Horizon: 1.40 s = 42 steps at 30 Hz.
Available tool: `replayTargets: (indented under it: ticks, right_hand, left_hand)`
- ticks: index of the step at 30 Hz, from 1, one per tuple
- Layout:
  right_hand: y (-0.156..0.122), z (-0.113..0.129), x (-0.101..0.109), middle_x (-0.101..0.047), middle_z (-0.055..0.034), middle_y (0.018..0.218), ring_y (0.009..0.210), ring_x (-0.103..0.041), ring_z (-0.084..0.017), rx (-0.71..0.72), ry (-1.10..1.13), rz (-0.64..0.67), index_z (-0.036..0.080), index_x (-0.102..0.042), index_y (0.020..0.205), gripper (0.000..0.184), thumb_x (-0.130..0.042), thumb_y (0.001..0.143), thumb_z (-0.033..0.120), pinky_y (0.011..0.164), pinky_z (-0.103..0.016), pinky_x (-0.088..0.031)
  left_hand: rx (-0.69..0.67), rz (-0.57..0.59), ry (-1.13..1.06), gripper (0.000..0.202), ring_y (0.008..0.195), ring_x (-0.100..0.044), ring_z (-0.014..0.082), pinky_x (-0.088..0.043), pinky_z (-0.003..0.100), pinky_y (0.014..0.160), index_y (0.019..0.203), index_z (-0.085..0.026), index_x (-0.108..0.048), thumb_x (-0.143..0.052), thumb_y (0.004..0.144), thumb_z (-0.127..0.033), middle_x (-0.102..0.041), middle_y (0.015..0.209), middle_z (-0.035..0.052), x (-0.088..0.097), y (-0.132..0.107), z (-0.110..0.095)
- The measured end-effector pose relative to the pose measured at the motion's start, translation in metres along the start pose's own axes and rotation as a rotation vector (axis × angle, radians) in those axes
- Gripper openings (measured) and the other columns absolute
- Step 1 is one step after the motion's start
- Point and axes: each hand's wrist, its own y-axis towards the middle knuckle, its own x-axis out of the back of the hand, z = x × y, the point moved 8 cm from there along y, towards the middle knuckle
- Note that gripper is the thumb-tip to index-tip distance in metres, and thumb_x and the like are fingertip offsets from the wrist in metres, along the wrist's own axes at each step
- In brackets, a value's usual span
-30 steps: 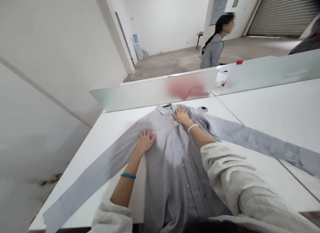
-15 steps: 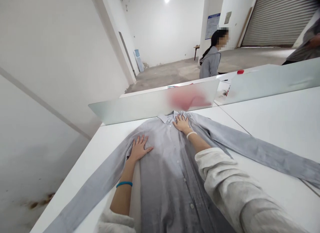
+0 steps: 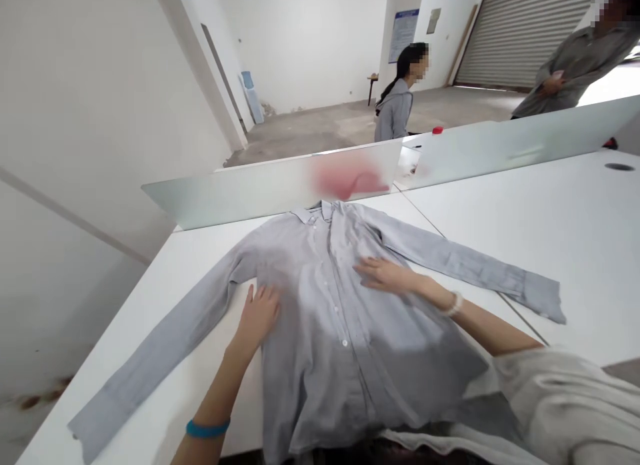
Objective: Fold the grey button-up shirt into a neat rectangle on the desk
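A grey button-up shirt [image 3: 310, 305] lies front side up, its collar toward the frosted divider and both sleeves spread out to the sides. My left hand [image 3: 260, 312] rests at the shirt's left side edge, below the armpit, fingers extended and holding nothing. On the right half of the chest, my right hand [image 3: 387, 275] lies flat with its fingers stretched out, slightly blurred. Some wrinkles run near the right shoulder and down the button placket. The hem reaches the near table edge.
The shirt is on a white table [image 3: 500, 205]. A frosted glass divider [image 3: 240, 197] stands along its far side, with a blurred red shape behind it. Beyond it are a person in a grey hooded top [image 3: 395, 112] and another person in dark grey [image 3: 570, 65].
My right hand has moved from near the collar down and outward over the chest. My left hand has slid down to the side edge. The view has shifted, showing both cuffs and the hem.
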Motion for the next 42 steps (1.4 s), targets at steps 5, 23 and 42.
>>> replayTargets:
  ticks: [5,23,42]
  right_hand:
    - [-0.139,0.039,-0.024,-0.027,-0.0019,0.15,0.139,-0.024,-0.023,-0.055,0.038,-0.076,0.035,-0.035,0.143,0.051,-0.033,0.093,0.048,0.112,-0.045,-0.03]
    - [-0.263,-0.003,-0.029,-0.062,-0.0101,0.092,0.081,-0.057,-0.021,-0.579,0.307,-0.681,0.017,-0.065,0.107,0.035,-0.039,0.087,0.029,0.074,-0.034,-0.047]
    - [-0.273,-0.024,-0.024,-0.067,-0.0082,0.091,0.08,-0.06,-0.02,-0.845,0.347,-0.767,0.016,-0.065,0.105,0.05,-0.038,0.063,0.015,0.069,-0.027,-0.044]
  left_hand:
    - [-0.237,0.041,-0.165,0.05,0.124,-0.049,0.0237,-0.036,0.043,0.104,0.133,-0.023,-0.048,-0.043,0.09,-0.048,-0.052,0.136,0.007,-0.003,-0.098,-0.077]
    - [0.023,-0.447,-0.231,0.064,0.126,-0.046,0.0261,-0.038,0.044,0.103,0.145,-0.023,-0.026,-0.048,0.085,-0.023,-0.053,0.133,0.0104,-0.013,-0.208,-0.084]
    - [0.233,-0.689,-0.213,0.057,0.114,-0.055,0.0226,-0.042,0.04,0.1,0.139,-0.027,-0.04,-0.042,0.085,-0.007,-0.065,0.114,0.0068,-0.015,-0.232,-0.05]
